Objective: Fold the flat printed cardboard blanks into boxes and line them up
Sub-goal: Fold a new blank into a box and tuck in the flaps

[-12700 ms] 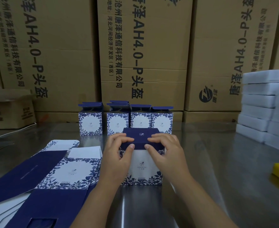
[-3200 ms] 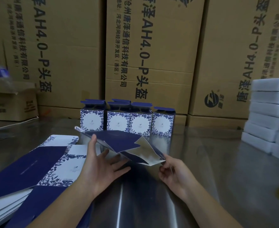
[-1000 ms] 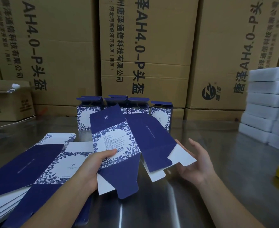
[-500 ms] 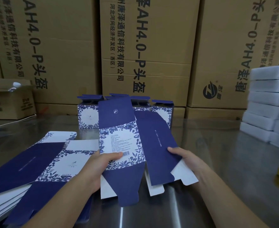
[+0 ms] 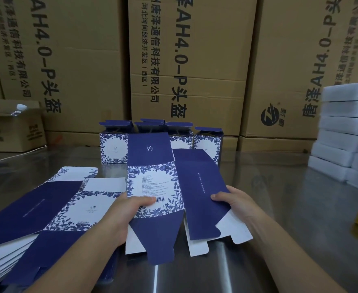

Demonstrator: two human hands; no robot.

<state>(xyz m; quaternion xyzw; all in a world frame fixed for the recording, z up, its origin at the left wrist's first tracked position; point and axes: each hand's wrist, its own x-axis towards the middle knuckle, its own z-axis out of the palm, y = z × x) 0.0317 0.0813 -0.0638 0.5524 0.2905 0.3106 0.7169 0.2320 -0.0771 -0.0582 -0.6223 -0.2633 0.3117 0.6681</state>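
A person's left hand [image 5: 129, 210] and right hand [image 5: 233, 205] hold a flat printed blank [image 5: 154, 182] tilted up over the near middle of the steel table [image 5: 279, 187]. The left thumb is pressed on the floral panel beside the barcode, and the right thumb pinches the outer edge of the navy side panel. The fingers of both hands are curled out of sight behind the card.

The step in hand looks to be opening the blank into a tube. It should go best if the two held edges are pushed gently toward each other, so the card breaks along its printed creases and not across a panel. The thumbs are better kept on the panels, clear of the loose lower flaps. Those flaps hang free toward the near edge, the long tapered navy one in the middle. They probably want closing small ones first and the tongue last, tucked fully so the base sits square.

The stack of unfolded blanks [image 5: 53, 208] lies at the near left corner. A row of folded boxes [image 5: 112, 149], lids up, stands at the far edge before tall shipping cartons [image 5: 195, 60]. The new box would likely join that row's end, fronts flush.
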